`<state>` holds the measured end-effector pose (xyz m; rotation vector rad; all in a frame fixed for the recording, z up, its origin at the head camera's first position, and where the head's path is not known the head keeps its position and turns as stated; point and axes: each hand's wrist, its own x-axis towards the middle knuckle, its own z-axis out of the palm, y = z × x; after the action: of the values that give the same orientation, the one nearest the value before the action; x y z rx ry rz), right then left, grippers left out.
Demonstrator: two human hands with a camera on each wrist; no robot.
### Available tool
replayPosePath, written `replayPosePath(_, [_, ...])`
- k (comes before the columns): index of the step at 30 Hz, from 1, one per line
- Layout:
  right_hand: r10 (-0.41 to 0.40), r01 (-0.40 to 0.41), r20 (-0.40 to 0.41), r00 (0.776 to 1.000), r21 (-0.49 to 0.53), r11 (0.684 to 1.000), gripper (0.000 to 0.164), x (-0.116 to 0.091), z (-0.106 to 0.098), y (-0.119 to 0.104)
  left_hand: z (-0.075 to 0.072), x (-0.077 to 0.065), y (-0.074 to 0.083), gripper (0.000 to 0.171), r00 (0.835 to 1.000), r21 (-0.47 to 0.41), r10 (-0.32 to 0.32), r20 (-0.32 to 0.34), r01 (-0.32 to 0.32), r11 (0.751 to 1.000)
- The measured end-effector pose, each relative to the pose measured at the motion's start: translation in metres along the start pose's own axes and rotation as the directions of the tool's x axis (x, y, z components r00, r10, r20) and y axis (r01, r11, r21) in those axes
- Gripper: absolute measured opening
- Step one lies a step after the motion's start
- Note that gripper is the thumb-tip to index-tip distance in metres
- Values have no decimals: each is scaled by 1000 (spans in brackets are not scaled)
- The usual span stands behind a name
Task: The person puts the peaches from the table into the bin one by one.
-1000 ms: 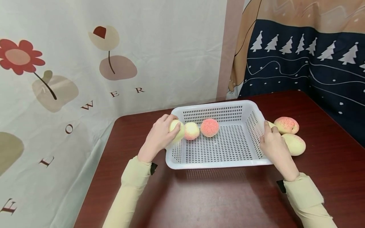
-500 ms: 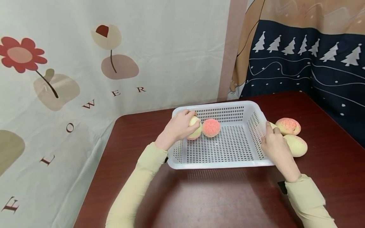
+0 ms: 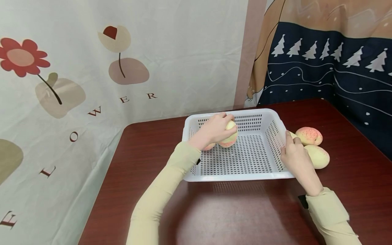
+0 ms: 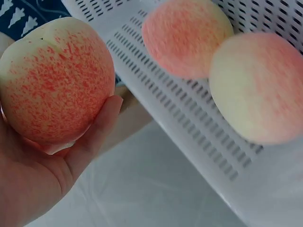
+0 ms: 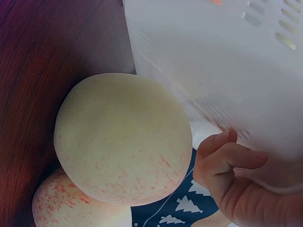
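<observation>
My left grip (image 3: 212, 130), back up, clasps a peach (image 4: 59, 80) over the basket (image 3: 239, 177) | my right grip (image 3: 295, 154) holds the basket's right rim | left wrist view: two inner peaches (image 4: 187, 38), partly hidden from head view

Left hand (image 3: 214, 128) and peach (image 4: 59, 82) farther right

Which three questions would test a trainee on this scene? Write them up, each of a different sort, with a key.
1. What does the left hand grip? a) a spoon b) a peach c) nothing
2. Fill in: in the left wrist view, ___ other peaches show in the basket.
3. True or false: every fruit in view lies inside the basket.

Key: 1. b. 2. two. 3. False: speckled fruits sit outside it on the table, near the right hand.
</observation>
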<state>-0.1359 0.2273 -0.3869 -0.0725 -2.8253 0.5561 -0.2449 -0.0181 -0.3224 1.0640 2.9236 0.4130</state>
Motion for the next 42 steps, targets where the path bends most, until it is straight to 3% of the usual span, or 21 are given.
replayPosePath(8, [2,-2,0,1000,-2,1000,59,-1,0,-1,22,26,20,40,993,101,97,70,-104,990])
replayPosePath(12, [4,-4,3,1000,3,1000,58,-1,1,-1,30,36,25,41,987,80,124,103,-133,988])
replayPosePath(18, [1,-1,-4,1000,8,1000,58,-2,1,0,40,52,33,45,980,0,123,157,-124,992])
replayPosePath(24, [3,-3,-4,1000,4,1000,58,-1,1,0,50,64,40,45,974,33,136,182,-144,989])
replayPosePath(42, [8,-7,-1,1000,17,1000,58,-1,-1,0,77,66,28,55,964,174,55,259,-102,979])
